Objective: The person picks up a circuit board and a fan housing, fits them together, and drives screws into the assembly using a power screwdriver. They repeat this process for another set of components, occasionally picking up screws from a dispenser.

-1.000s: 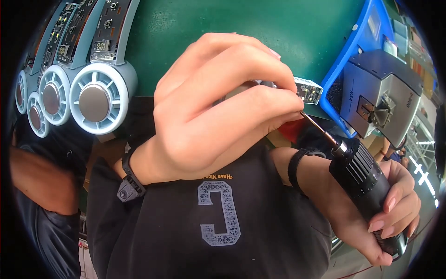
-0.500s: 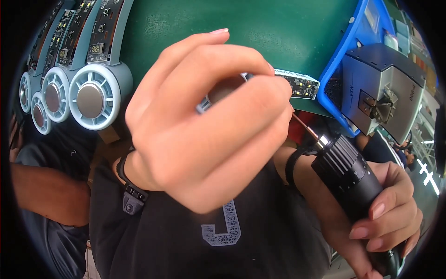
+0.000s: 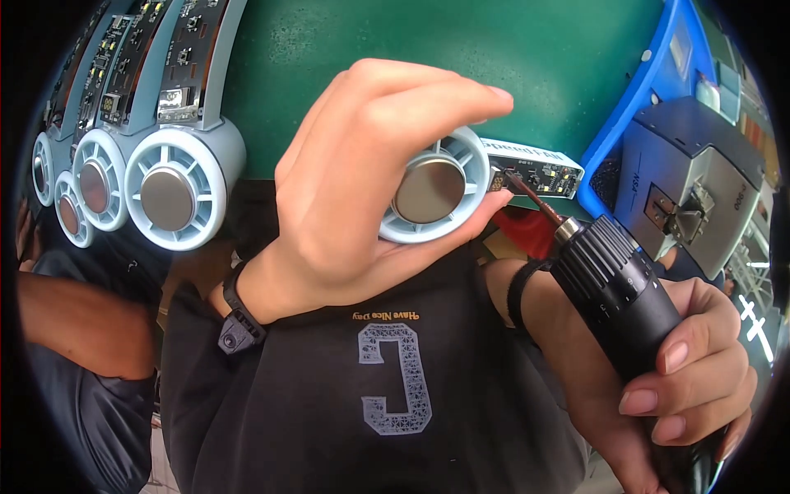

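Note:
My left hand (image 3: 346, 173) curves around the round end of a light-blue housing (image 3: 481, 185), thumb along its near side and index finger raised above it. A grey metal disc (image 3: 428, 191) sits in the middle of that ribbed round end. Along the housing's straight part runs a black circuit board (image 3: 543, 177) with a small display by the thumb tip. My right hand (image 3: 699, 370) grips a black electric screwdriver (image 3: 613, 288). Its thin bit (image 3: 536, 196) points up and left, with the tip at the board near the display; whether it touches is hard to tell.
Several similar housings (image 3: 177, 189) with exposed boards stand in a row at the left. The work surface (image 3: 370, 37) is green. At the right are a blue tray (image 3: 638, 82) and a grey box-shaped screw feeder (image 3: 699, 177). Another person's arm (image 3: 86, 337) is at the lower left.
My left fingers have come away from the bit tip and spread around the housing's round end, uncovering the disc and display. The screwdriver stays nearly in place, its tip now visible at the board.

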Tool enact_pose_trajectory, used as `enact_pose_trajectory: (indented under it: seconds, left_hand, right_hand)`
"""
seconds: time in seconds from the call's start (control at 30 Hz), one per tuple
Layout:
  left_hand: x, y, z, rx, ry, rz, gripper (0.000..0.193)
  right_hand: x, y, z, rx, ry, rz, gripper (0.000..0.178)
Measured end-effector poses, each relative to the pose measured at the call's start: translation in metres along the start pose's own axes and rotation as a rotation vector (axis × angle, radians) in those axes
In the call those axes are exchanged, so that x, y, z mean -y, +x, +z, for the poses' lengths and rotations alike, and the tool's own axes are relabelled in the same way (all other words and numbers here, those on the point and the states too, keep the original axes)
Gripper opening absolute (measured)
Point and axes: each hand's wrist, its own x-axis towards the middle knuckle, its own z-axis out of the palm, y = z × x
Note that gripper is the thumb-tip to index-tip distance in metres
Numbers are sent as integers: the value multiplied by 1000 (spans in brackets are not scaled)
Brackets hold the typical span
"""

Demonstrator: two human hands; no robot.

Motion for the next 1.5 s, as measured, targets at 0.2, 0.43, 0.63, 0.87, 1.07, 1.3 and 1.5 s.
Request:
enact_pose_trajectory:
  seconds: [0.2, 0.43, 0.63, 0.87, 1.07, 1.3, 1.5]
  left_hand:
    - [-3, -3, 1, -3, -43, -79, 76]
    - [0, -1, 2, -25, -74, -51, 74]
    - [-1, -4, 3, -35, -66, -82, 71]
    - [2, -5, 5, -27, -65, -46, 68]
    - [1, -6, 11, -78, -114, -2, 67]
    - [-14, -18, 21, -175, 16, 52, 75]
    - [-15, -24, 32, -254, 1, 53, 87]
  right_hand:
    - [-6, 2, -1, 62, -15, 69, 57]
    - [-23, 9, 19, 12, -16, 22, 55]
    - [-10, 7, 10, -43, 6, -35, 54]
    - [-32, 6, 43, -114, -8, -109, 52]
    - [-28, 7, 43, -156, -28, -148, 50]
    - [-15, 8, 34, -128, -87, -85, 46]
    - [-15, 5, 42, -152, -96, -58, 46]
